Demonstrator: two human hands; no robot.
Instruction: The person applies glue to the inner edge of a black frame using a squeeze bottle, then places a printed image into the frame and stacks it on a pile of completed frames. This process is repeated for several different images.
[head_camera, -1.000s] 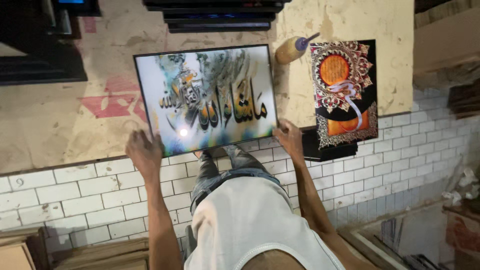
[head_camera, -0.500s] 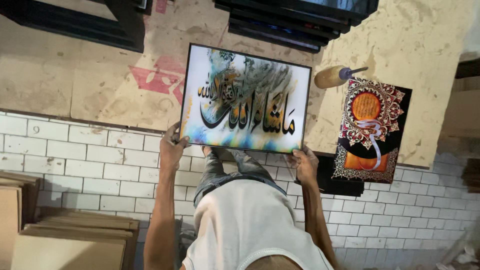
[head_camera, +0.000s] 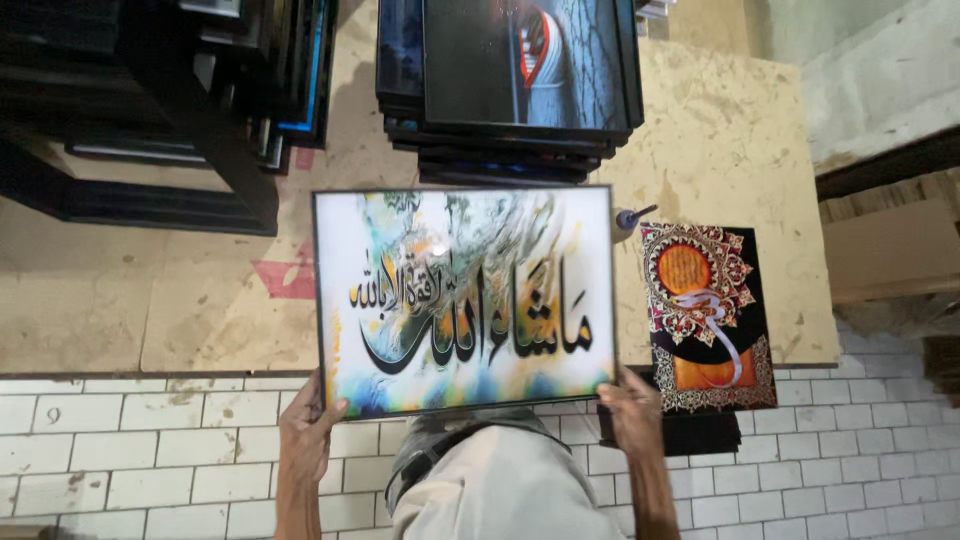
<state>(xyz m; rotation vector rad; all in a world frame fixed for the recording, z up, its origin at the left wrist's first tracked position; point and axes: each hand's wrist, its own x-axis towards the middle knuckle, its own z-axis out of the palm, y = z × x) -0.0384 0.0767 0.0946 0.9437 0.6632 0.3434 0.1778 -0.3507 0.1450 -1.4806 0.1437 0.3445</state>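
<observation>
**Inspector:** Item under handling: one framed picture (head_camera: 465, 298), landscape format, thin dark frame, glossy face. Black flowing calligraphy runs across a white ground with blue, yellow and grey-green washes. The surface catches light near the top centre.

**Clerk:** Where does it sit?

**Inspector:** Raised over the near edge of the worktable (head_camera: 720, 150), lower edge above the white tiled floor (head_camera: 130, 460), held roughly level and face up towards the camera.

**Clerk:** And the hands?

**Inspector:** Two, set well apart. The left hand (head_camera: 308, 428) is closed on the lower left corner of the frame, fingers wrapped over the edge. The right hand (head_camera: 630, 410) is closed on the lower right corner, thumb on the edge. Both are clamped on that one picture.

**Clerk:** Count of other items?

**Inspector:** One small decorated panel (head_camera: 710, 318), portrait format, black ground with gold and red ornament and an orange disc, lying at the table's right near edge, just beside the held picture; it rests on something dark, and I cannot tell how many pieces lie under it. One stack of dark frames (head_camera: 505, 95) beyond the held picture; the number in it cannot be read. One further group of dark frames (head_camera: 180, 110) at upper left, likewise uncountable. One small dark tool (head_camera: 632, 216) on the table, beside the held picture's upper right corner; I cannot tell its kind.
</observation>
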